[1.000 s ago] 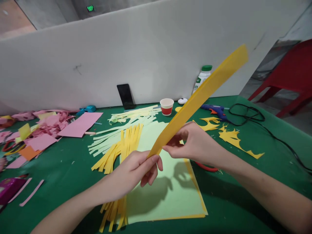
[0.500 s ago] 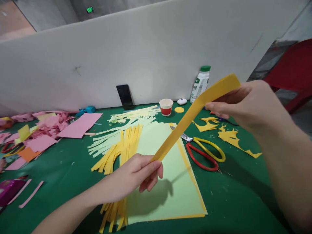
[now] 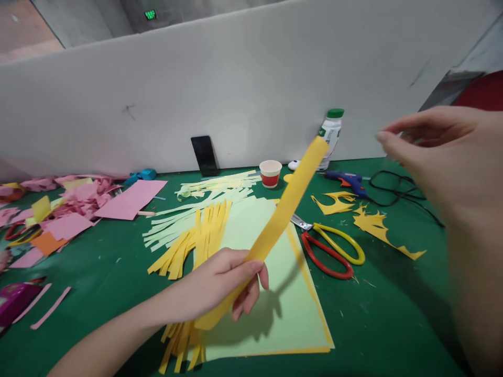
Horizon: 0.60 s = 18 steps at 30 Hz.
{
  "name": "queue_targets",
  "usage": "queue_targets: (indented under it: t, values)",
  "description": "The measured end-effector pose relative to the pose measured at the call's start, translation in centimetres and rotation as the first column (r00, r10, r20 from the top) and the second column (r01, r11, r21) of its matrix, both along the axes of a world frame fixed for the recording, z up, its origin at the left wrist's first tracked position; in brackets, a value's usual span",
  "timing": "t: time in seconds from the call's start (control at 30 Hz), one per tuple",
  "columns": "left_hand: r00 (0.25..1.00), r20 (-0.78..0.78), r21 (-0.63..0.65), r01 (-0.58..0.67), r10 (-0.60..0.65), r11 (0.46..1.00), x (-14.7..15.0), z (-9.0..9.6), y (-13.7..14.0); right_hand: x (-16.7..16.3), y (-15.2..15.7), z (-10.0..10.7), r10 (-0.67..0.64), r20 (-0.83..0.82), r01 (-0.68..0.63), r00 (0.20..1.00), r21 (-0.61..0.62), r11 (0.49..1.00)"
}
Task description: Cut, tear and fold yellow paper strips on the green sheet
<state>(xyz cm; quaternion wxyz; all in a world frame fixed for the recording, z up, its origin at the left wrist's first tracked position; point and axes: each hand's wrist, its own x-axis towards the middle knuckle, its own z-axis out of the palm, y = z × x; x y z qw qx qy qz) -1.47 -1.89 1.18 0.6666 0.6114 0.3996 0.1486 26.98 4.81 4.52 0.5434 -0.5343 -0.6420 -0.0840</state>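
Note:
My left hand (image 3: 238, 283) is closed on a folded yellow paper strip (image 3: 288, 207), pinching it between thumb and fingers. The strip slants up to the right, and its lower end shows below the hand. My right hand (image 3: 436, 139) is raised at the right, apart from the strip, thumb and forefinger tips close together with nothing visible between them. Beneath my left hand lie light green paper sheets (image 3: 271, 327) with yellow paper showing at the edges. Cut yellow strips (image 3: 212, 228) fan out on their left. Scissors (image 3: 338, 251) with one red and one yellow handle rest at the right.
On the green table (image 3: 106, 272) stand a paper cup (image 3: 270, 174) and a white bottle (image 3: 331, 131). A phone (image 3: 204, 155) leans on the white partition (image 3: 236, 89). A blue glue gun (image 3: 349, 181) with a cord, yellow scraps (image 3: 371, 222) and pink paper (image 3: 131, 199) lie around.
My right hand has come off the strip and moved right and up. The strip has straightened and now points more steeply upward in my left hand. The glue gun has come into view.

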Motion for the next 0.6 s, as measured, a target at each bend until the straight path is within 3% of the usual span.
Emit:
queue_targets:
  t: [0.07,0.17,0.23,0.3,0.4,0.5,0.57,0.6]
  values:
    - [0.995,0.082,-0.015,-0.054,0.055,0.998,0.1,-0.2,0.3,-1.6,-0.6,-0.1,0.075,0.215,-0.097,0.974,0.091,0.991]
    - [0.973,0.204,-0.070,-0.099,0.111,0.993,0.2,-0.4,0.6,-5.0,-1.4,-0.7,0.116,0.657,-0.327,0.745,0.208,0.922]
    - [0.963,0.242,-0.087,-0.098,0.117,0.991,0.3,-0.3,0.5,-7.0,-1.8,-1.4,0.153,0.762,-0.447,0.629,0.194,0.873]
    - [0.963,0.249,-0.093,-0.081,0.102,0.992,0.4,-0.1,0.4,-8.5,-2.0,-2.2,0.168,0.804,-0.493,0.571,0.173,0.852]
    - [0.984,0.169,-0.053,-0.051,0.059,0.997,0.5,0.2,0.1,-9.6,-2.0,-3.3,0.210,0.790,-0.532,0.576,0.168,0.830]
    - [0.997,0.040,0.238,-0.078,0.070,0.968,0.1,0.2,0.1,-9.8,-1.6,-3.8,0.386,0.623,-0.570,0.680,0.119,0.813]
    - [0.990,0.023,0.487,-0.131,0.138,0.863,-0.3,0.0,0.3,-9.7,-1.3,-3.8,0.553,0.336,-0.590,0.763,0.010,0.808]
    - [0.982,0.026,0.606,-0.165,0.188,0.778,-0.5,-0.1,0.5,-9.7,-1.3,-3.7,0.609,0.129,-0.604,0.783,-0.079,0.793]
